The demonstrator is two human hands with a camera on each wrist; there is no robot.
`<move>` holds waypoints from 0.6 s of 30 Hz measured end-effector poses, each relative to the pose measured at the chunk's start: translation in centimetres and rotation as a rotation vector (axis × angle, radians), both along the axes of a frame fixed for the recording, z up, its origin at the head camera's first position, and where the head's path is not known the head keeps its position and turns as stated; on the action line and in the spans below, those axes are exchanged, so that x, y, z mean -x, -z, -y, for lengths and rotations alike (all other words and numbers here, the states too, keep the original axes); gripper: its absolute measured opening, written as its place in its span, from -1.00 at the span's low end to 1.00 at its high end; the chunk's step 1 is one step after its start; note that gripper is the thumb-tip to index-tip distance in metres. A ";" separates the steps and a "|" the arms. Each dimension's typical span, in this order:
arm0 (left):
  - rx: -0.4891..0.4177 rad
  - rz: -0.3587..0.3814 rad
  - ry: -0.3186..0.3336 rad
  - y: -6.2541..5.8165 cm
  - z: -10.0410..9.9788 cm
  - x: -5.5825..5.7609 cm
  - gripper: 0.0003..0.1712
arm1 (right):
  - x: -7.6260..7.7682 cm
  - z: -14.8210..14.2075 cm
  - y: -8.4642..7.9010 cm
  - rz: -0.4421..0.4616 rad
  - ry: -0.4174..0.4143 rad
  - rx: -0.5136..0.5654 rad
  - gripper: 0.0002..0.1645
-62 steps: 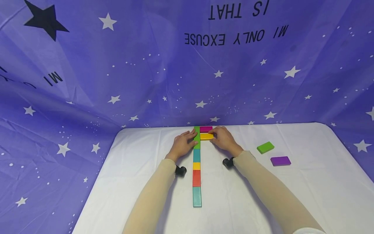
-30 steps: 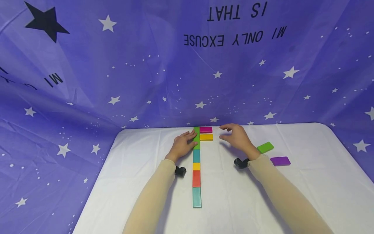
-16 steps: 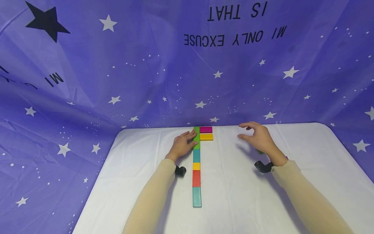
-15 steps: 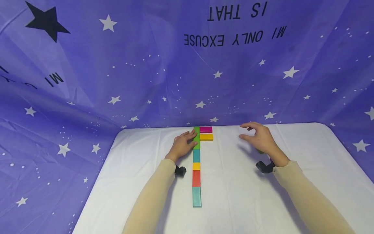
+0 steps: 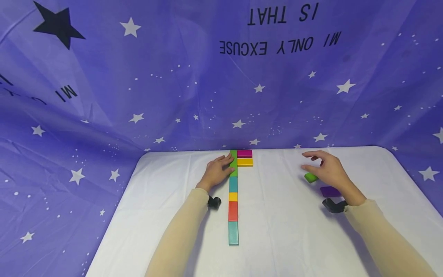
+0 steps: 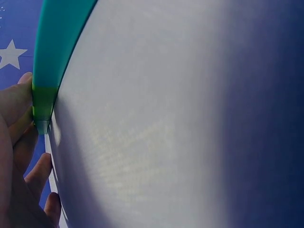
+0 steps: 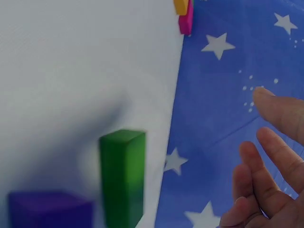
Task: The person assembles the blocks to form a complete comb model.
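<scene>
A column of flat coloured blocks runs down the white table in the head view. At its far end my left hand (image 5: 215, 172) rests its fingertips and thumb on a green block (image 5: 233, 169). Below that lie a teal block (image 5: 233, 184), a small yellow one (image 5: 233, 197), a red one (image 5: 233, 211) and another teal one (image 5: 233, 232). A magenta block (image 5: 244, 154) and a yellow block (image 5: 245, 162) extend rightward from the green one. My right hand (image 5: 330, 171) hovers, empty, with thumb and fingers apart, partly covering a loose green block (image 5: 310, 177) and a purple block (image 5: 330, 191).
A white cloth covers the table (image 5: 277, 231). Behind it and at the sides hangs a purple curtain (image 5: 194, 92) with stars and lettering. Black wrist-worn devices (image 5: 215, 202) stick out from both sleeves over the cloth.
The right hand let go of the yellow block beside the magenta one and moved right, over to the loose green and purple blocks. The left hand stayed on the column's green block.
</scene>
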State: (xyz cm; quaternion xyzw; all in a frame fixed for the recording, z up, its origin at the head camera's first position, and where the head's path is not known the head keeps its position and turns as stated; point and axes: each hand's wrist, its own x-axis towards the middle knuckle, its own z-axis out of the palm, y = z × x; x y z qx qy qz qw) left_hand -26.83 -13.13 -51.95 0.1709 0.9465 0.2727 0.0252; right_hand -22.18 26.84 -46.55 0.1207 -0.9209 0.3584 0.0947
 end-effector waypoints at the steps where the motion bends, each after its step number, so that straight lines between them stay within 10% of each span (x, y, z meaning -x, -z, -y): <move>1: -0.002 0.000 -0.001 0.0 0.0 0.0 -0.41 | -0.1 -0.3 0.2 0.005 0.002 -0.001 -0.52; 18: 0.002 -0.006 -0.002 0.1 0.0 -0.1 -0.41 | -1.0 -5.5 2.6 0.135 -0.003 -0.020 -0.37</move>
